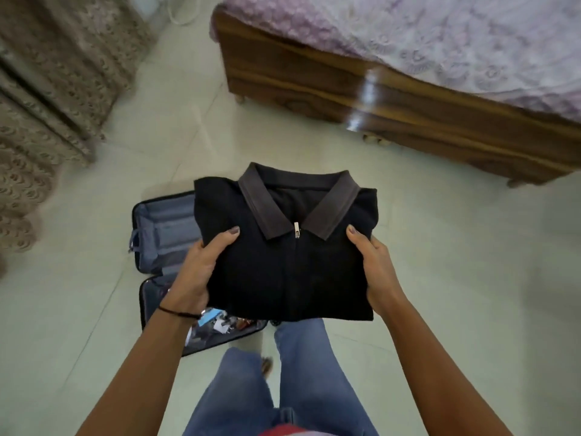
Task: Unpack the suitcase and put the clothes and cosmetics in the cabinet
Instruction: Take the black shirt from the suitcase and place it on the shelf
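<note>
step: you carry one garment out | hands: left hand (195, 272) and right hand (374, 265) grip folded black shirt (283, 262) above open suitcase (163, 228) on floor | next: find cabinet, unseen here

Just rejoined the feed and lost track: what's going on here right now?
A person holds a folded black shirt flat in front of them, left hand and right hand gripping its sides, thumbs on top. Below it the suitcase lies open on the floor; its far half shows bare lining, its near half has small items in it. No cabinet is in view.
</note>
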